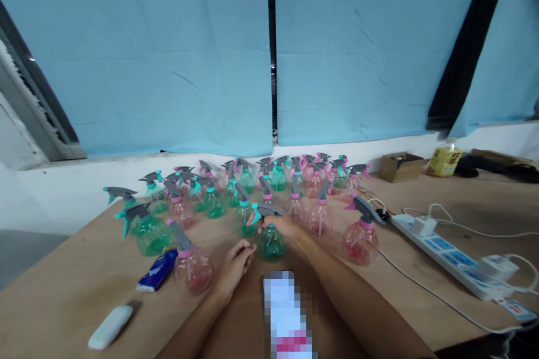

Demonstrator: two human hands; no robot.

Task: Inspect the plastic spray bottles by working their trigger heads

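Lower centre: right hand (283, 225) is gripping a green spray bottle (272, 248) near its neck, likely for steadiness; left hand (240, 261) is resting half-curled, empty.

Head view: it is looking forward and down from your head, facing the curtains (177, 56), which are filling most of the upper half. The table (54, 297) is stretching across below. Your left hand (238, 263) and right hand (278, 224) are showing close, below centre, your arms (353, 291) entering from the bottom edge. Bottles (214, 203) are occupying middle range; the phone (286, 308) is lying near, running off the bottom edge.
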